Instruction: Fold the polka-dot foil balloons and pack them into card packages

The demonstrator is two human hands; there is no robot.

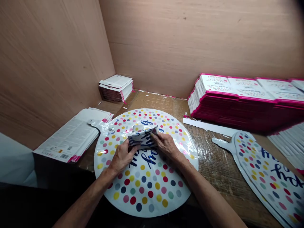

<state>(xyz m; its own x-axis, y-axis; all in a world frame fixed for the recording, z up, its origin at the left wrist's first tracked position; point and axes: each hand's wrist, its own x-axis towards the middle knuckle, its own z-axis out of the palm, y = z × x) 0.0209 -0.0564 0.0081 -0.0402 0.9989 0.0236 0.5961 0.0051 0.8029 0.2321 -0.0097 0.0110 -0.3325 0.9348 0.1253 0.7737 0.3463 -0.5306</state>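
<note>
A flat, round foil balloon with coloured dots and dark blue lettering lies in front of me, its neck pointing left. Above its middle, a small folded foil balloon with similar blue lettering is held between both hands. My left hand grips its left end, fingers closed and thumb on the near side. On the right end, my right hand pinches the fold near its upper corner. Whether the folded piece is fully separate from the flat balloon below I cannot tell.
Flat dotted balloons lie stacked at the right. Printed cards are piled at the left, with a smaller card stack behind. Pink-edged packages line the back right. Wooden panels wall the table's back and left.
</note>
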